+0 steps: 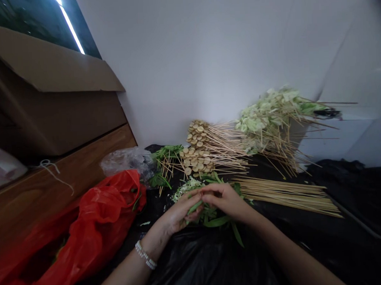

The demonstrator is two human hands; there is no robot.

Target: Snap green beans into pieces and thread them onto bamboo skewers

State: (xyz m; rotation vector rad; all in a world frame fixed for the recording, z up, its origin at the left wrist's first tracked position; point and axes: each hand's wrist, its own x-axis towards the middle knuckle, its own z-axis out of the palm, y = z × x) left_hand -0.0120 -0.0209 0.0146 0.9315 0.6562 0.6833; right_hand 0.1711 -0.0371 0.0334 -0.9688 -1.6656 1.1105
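Observation:
My left hand (183, 211) is closed around leafy greens (194, 207), with a green blade showing between its fingers. My right hand (227, 200) meets it there, thumb and fingers pinched together at the left fingertips. Whatever lies in that pinch is hidden. Below and behind both hands, loose green leaves (218, 222) lie on black plastic (212, 260). A heap of chopped pale-green bits (189, 186) sits just beyond my left hand. To the right of my right hand lies a bundle of bare bamboo skewers (285, 195).
Skewered round slices (196, 159) are stacked against the wall, beside skewered cabbage leaves (268, 113). Skewered greens (167, 154) lie next to a clear plastic bag (127, 160). On the left are a red plastic bag (95, 215) and a cardboard box (67, 115).

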